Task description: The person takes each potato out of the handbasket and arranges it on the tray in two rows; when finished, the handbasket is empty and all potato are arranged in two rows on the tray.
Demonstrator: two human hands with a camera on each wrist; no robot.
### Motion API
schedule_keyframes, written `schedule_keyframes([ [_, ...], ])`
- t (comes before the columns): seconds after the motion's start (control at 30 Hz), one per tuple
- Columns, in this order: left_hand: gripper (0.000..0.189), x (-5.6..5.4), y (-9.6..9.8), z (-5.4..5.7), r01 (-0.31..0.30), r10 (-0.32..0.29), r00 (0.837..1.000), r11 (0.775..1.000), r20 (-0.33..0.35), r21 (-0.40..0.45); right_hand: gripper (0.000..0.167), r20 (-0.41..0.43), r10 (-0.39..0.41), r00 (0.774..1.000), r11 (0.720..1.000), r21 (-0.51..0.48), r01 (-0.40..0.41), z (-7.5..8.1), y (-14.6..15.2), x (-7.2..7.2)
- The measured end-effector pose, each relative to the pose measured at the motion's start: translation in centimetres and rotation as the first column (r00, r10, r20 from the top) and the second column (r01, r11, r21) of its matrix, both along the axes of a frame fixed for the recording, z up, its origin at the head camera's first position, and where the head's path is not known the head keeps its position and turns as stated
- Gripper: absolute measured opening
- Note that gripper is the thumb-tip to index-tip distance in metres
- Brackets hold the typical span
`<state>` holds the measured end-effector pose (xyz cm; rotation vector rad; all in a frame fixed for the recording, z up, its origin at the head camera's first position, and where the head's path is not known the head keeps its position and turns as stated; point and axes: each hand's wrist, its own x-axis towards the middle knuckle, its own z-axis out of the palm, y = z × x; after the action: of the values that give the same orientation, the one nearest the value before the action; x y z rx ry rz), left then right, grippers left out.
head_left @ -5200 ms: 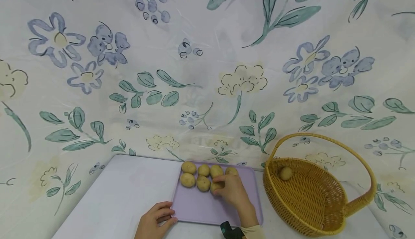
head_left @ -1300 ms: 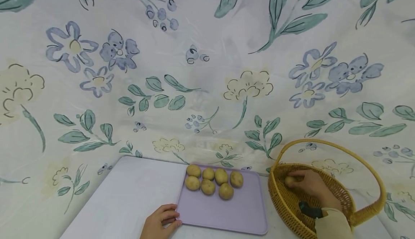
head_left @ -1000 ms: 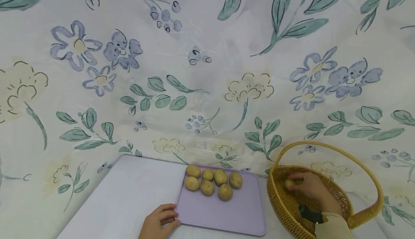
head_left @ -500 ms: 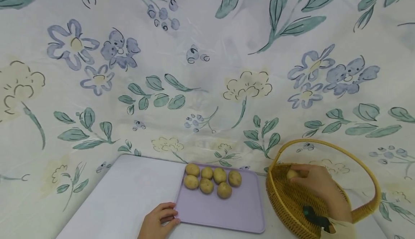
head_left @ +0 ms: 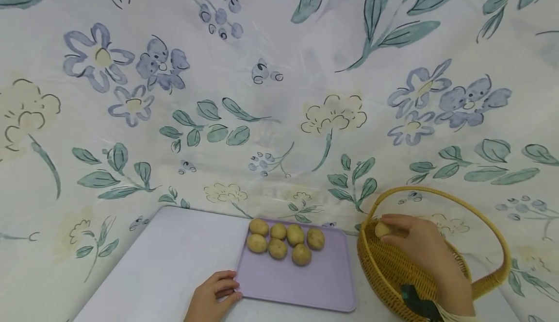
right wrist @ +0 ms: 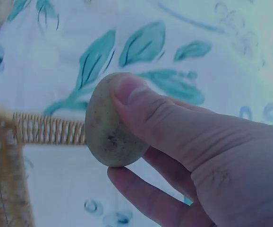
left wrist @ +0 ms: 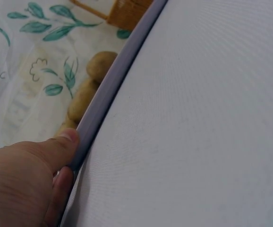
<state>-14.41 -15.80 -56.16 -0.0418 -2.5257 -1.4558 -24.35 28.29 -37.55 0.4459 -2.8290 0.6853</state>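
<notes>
In the head view my right hand (head_left: 412, 244) pinches a potato (head_left: 382, 229) over the far left part of the wicker basket (head_left: 367, 268). The right wrist view shows this potato (right wrist: 109, 125) between the thumb and fingers, pale brown with a dark mark. My left hand (head_left: 214, 296) holds the near left corner of the lilac tray (head_left: 297, 288), with the thumb and a finger at its rim in the left wrist view. On the tray sit several potatoes, among them a front one (head_left: 301, 254), in two rows toward its far left.
The basket's tall arched handle (head_left: 441, 193) rises behind and right of my right hand. The tray lies on a white tabletop (head_left: 174, 259), left of the basket. A floral cloth (head_left: 279, 93) hangs behind. A dark green and black strap (head_left: 417, 302) is on my right wrist.
My right hand went from the tray into the basket and took hold of the potato there, then lifted it up and slightly left. My left hand stays at the tray corner.
</notes>
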Motion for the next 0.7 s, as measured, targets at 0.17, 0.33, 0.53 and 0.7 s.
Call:
schedule_keyframes([
  [0.17,0.020,0.2,0.0,0.0,0.006,-0.006,1.000,1.000,0.000,0.020,0.041,-0.064,0.044,0.997,0.999,-0.023,-0.045,-0.3,-2.0,0.9],
  [0.33,0.020,0.2,0.0,-0.1,-0.016,0.016,1.000,1.000,-0.017,0.015,0.041,-0.105,0.055,0.993,0.996,-0.065,-0.062,-1.3,-3.9,1.3],
  [0.53,0.019,0.1,-0.1,-0.1,-0.005,0.005,1.000,1.000,0.000,0.005,0.041,-0.060,0.024,0.998,0.993,-0.110,-0.031,-3.3,-5.4,1.7],
  [0.7,0.020,0.1,0.0,0.2,0.009,-0.010,1.000,1.000,0.024,0.028,0.040,-0.042,0.028,0.999,0.991,-0.127,-0.033,-4.4,-6.1,1.5],
])
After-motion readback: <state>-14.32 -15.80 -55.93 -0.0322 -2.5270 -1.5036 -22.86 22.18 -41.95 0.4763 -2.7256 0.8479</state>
